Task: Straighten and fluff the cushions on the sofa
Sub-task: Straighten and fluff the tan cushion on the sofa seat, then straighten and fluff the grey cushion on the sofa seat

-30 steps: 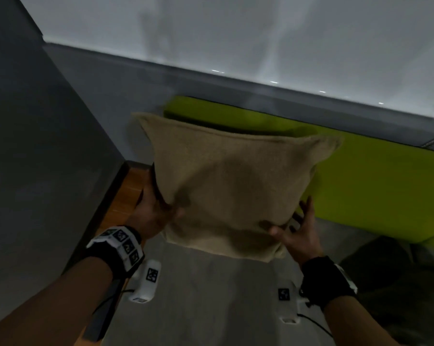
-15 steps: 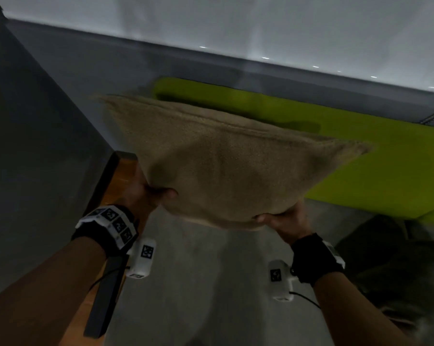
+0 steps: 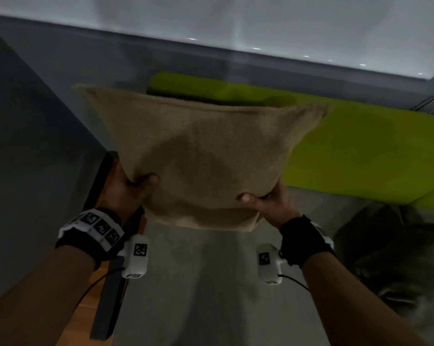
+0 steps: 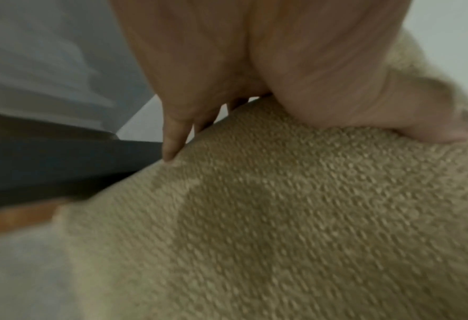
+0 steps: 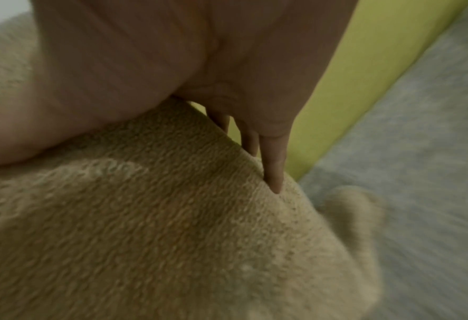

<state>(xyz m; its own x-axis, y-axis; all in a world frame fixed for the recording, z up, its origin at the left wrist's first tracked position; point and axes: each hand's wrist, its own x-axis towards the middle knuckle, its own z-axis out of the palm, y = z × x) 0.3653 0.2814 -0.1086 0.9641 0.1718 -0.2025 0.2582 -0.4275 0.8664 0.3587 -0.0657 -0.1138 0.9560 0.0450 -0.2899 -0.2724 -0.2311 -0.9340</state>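
A tan woven cushion (image 3: 201, 156) hangs in the air above the grey sofa seat (image 3: 211, 283), held up in front of the lime-green backrest (image 3: 360, 151). My left hand (image 3: 133, 188) grips its lower left side, thumb on the front and fingers behind. My right hand (image 3: 263, 198) grips the lower right side the same way. In the left wrist view the thumb presses into the cushion (image 4: 282, 216) and the fingers (image 4: 172, 138) reach behind it. In the right wrist view the cushion (image 5: 158, 227) fills the frame, with fingers (image 5: 273, 164) along its back.
A dark grey fuzzy cushion (image 3: 395, 265) lies on the seat at the right. The sofa's dark armrest edge (image 3: 108, 290) and wooden floor (image 3: 91, 295) are at the left. A grey wall (image 3: 36, 121) stands left, and a white wall (image 3: 235, 16) behind.
The cushion has tipped from upright to slanted and back towards upright, while both hands changed from open palms pressing its sides to thumbs and fingers gripping its lower edge.
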